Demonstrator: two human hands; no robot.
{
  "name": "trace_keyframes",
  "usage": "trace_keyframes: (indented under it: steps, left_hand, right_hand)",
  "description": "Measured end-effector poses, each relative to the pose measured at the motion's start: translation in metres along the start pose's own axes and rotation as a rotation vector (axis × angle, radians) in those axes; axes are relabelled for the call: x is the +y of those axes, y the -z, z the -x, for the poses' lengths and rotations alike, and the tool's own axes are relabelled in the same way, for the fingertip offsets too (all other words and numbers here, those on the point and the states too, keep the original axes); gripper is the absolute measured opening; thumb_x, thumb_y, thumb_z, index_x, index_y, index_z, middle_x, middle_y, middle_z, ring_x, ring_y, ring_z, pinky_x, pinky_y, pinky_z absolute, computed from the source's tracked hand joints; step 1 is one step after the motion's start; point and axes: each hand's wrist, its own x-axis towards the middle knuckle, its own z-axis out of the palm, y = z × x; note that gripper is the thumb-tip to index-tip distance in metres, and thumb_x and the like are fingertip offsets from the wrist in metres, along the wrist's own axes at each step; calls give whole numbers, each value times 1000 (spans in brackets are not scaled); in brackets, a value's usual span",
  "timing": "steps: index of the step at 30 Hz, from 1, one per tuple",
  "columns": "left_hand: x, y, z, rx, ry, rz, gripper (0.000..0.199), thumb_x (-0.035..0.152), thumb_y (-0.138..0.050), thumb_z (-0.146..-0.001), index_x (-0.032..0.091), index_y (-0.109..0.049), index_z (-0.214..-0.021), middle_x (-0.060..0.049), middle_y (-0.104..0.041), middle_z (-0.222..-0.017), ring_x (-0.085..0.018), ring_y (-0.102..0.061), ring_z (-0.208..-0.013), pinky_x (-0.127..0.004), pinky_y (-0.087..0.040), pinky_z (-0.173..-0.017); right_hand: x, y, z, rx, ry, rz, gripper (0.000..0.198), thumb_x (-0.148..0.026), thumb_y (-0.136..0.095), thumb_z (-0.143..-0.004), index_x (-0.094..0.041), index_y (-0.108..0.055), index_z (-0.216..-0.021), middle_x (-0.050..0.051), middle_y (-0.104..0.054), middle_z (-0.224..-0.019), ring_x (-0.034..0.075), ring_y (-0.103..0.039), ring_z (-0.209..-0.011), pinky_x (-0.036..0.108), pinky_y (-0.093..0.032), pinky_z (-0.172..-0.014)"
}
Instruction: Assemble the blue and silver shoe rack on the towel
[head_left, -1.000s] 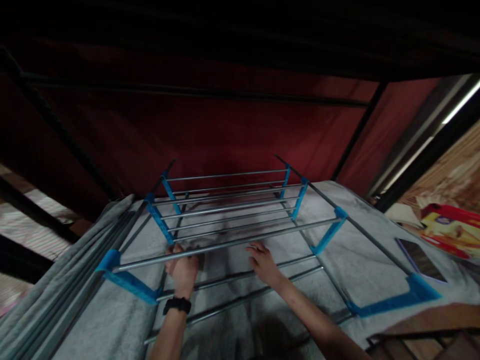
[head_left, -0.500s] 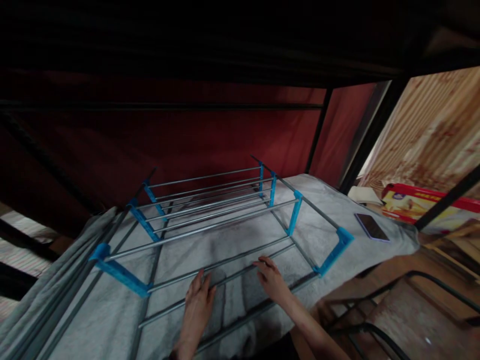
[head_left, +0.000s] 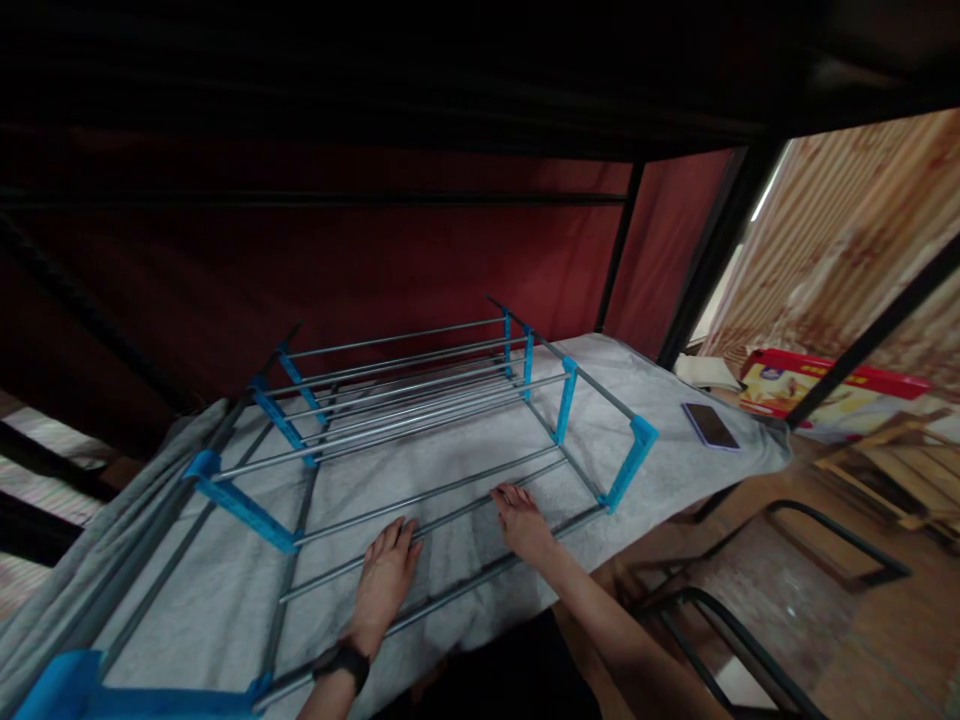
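Hiding rod (head_left: 457, 516) partly: left hand (head_left: 386, 582)

Bright blue connectors (head_left: 565, 405) punctuate silver-grey rods (head_left: 427, 495) against a pale grey blanket (head_left: 450, 455), a deep red cloth (head_left: 360, 265), a black wristband (head_left: 345, 664) and a striped tan curtain (head_left: 862, 220).

My feed is dim: red backing (head_left: 337, 270) in shadow, metal bars (head_left: 427, 495) glinting faintly, right side brighter, edges stretched.
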Motion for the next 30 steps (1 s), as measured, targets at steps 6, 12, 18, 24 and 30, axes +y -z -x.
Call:
trace_keyframes:
  steps: [6,12,18,24,30]
  left_hand:
    - [-4,1,4,9,-22,54,46,31,-37,-102,13,-60,-138,-16,-59,-145,-28,-54,-134,-44,-43,-112]
    - [-3,1,-15,164,-78,199,45,36,-36,-103,13,-66,-129,-15,-64,-137,-27,-58,-130,-43,-46,-112]
    - [34,10,-62,139,-173,268,41,26,-36,-102,16,-65,-129,-11,-67,-131,-25,-61,-122,-41,-47,-109]
    - [101,14,-111,-87,-302,235,38,21,-42,-101,16,-64,-132,-12,-67,-130,-25,-59,-122,-40,-43,-110]
    - [129,-6,-139,-196,-327,268,40,8,-42,-96,15,-68,-125,-13,-66,-129,-23,-58,-123,-35,-42,-110]
  right_hand:
    - [2,-1,-1,4,15,5,49,-13,-53,-90,-19,-60,-138,11,-62,-138,24,-53,-131,40,-36,-116]
    - [10,-7,-9,89,-89,-43,34,-22,-52,-96,-23,-67,-127,9,-67,-129,22,-58,-123,43,-32,-117]
    - [54,19,-26,229,-462,93,36,-18,-48,-95,-15,-65,-127,16,-65,-124,27,-60,-115,38,-43,-102]
    - [101,40,-30,179,-691,196,37,-16,-41,-98,-12,-60,-128,18,-65,-114,28,-63,-111,36,-45,-92]
    - [122,34,-39,145,-676,148,36,-23,-42,-101,-14,-58,-131,14,-65,-113,23,-65,-107,31,-46,-91]
